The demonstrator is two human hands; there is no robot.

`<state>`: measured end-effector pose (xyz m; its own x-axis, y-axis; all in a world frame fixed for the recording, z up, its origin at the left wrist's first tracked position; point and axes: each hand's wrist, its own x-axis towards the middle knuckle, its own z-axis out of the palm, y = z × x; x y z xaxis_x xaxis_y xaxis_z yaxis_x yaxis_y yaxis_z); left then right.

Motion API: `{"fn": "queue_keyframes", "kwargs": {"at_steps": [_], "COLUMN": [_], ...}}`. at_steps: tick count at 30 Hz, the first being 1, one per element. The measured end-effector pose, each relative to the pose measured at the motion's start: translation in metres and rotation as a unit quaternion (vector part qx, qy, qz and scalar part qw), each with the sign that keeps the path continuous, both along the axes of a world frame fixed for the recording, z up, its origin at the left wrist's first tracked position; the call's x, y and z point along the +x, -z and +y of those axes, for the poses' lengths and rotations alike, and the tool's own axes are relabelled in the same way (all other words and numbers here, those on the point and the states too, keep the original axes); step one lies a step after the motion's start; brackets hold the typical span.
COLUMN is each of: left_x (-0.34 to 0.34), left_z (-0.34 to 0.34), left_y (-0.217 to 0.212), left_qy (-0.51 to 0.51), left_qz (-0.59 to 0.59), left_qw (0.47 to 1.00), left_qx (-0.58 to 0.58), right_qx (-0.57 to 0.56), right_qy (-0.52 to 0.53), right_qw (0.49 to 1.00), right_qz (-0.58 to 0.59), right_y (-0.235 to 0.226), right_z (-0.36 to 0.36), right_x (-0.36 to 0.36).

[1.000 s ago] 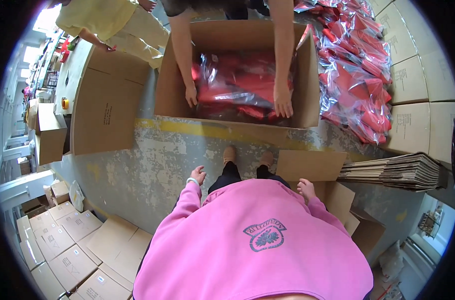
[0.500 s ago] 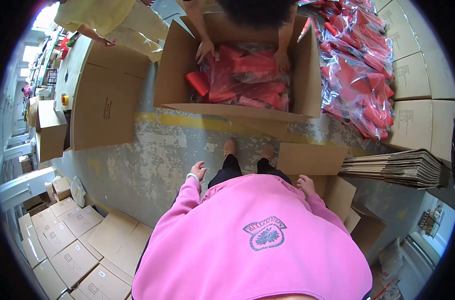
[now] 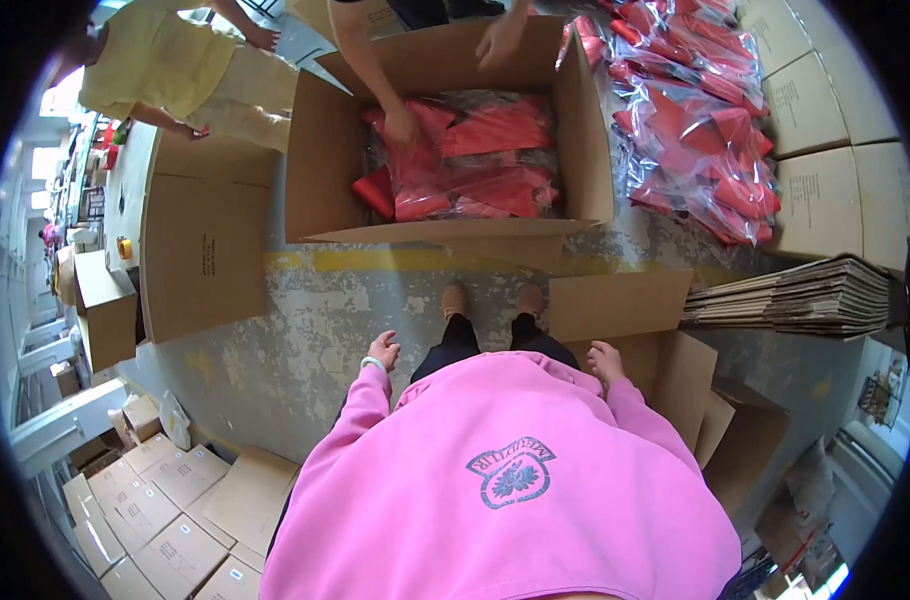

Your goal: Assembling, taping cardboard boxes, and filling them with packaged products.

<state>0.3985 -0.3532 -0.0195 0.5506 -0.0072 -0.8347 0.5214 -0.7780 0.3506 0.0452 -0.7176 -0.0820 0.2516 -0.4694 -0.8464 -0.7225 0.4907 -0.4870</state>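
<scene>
My left hand (image 3: 383, 350) hangs at my side over the worn floor, fingers loosely apart, nothing in it. On the other side, my right hand (image 3: 605, 362) is also free, its fingers loosely bent and apart beside an open carton (image 3: 658, 390). In front of my feet stands a large open cardboard box (image 3: 415, 233) holding red items in clear plastic bags (image 3: 495, 187). A co-worker at its far side presses one hand (image 3: 403, 128) on the bags; the other hand (image 3: 502, 42) is raised at the far rim.
Bagged red items (image 3: 700, 140) lie heaped right of the box, next to stacked cartons (image 3: 820, 205). Flattened cardboard (image 3: 795, 300) is piled at the right. Another person in yellow (image 3: 165, 60) stands far left by a table (image 3: 130, 195). Closed cartons (image 3: 180, 555) fill the lower left.
The co-worker's right-side hand has lifted off the bags, and the head has left the view. The other hand has moved further in over the bags. My hands stay at my sides.
</scene>
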Motion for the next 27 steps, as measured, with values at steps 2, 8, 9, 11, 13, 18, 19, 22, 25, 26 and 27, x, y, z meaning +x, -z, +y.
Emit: {"fn": "queue_keyframes", "kwargs": {"at_steps": [2,8,9,11,13,18,19,22,25,26,27], "left_x": [0.004,0.016,0.017,0.021,0.022,0.039,0.042,0.052,0.066,0.068,0.07], "left_z": [0.007,0.01,0.012,0.016,0.023,0.046,0.056,0.06,0.053,0.052,0.051], "left_y": [-0.004,-0.01,-0.011,-0.008,-0.007,-0.009,-0.008,-0.013,-0.016,-0.017,-0.017], "left_qy": [0.004,0.035,0.036,0.045,0.054,0.073,0.063,0.05,0.061,0.06,0.059], "left_qz": [0.009,-0.017,-0.018,-0.032,-0.028,-0.014,-0.01,0.013,0.023,0.022,0.02], "left_qw": [1.0,0.999,0.999,0.998,0.998,0.997,0.998,0.999,0.998,0.998,0.998], "left_qx": [0.005,0.007,0.01,0.0,-0.01,-0.006,-0.012,0.012,0.008,0.005,0.004], "right_qx": [0.002,0.037,0.039,0.034,0.027,-0.008,-0.01,-0.01,-0.009,-0.008,-0.007], "right_qy": [-0.01,0.0,0.0,-0.011,-0.006,-0.004,0.004,0.022,0.022,0.022,0.021], "right_qw": [1.0,0.999,0.999,0.999,0.999,0.999,0.999,0.999,0.999,0.999,0.999], "right_qz": [0.013,0.018,0.017,0.032,0.032,0.047,0.046,0.033,0.025,0.026,0.027], "right_y": [0.002,0.004,0.003,0.001,-0.003,0.016,0.02,0.028,0.033,0.032,0.031], "right_z": [0.009,0.027,0.029,0.031,0.036,0.062,0.068,0.082,0.089,0.091,0.092], "right_x": [0.001,-0.001,0.0,0.001,0.0,0.014,0.019,0.026,0.03,0.031,0.032]}}
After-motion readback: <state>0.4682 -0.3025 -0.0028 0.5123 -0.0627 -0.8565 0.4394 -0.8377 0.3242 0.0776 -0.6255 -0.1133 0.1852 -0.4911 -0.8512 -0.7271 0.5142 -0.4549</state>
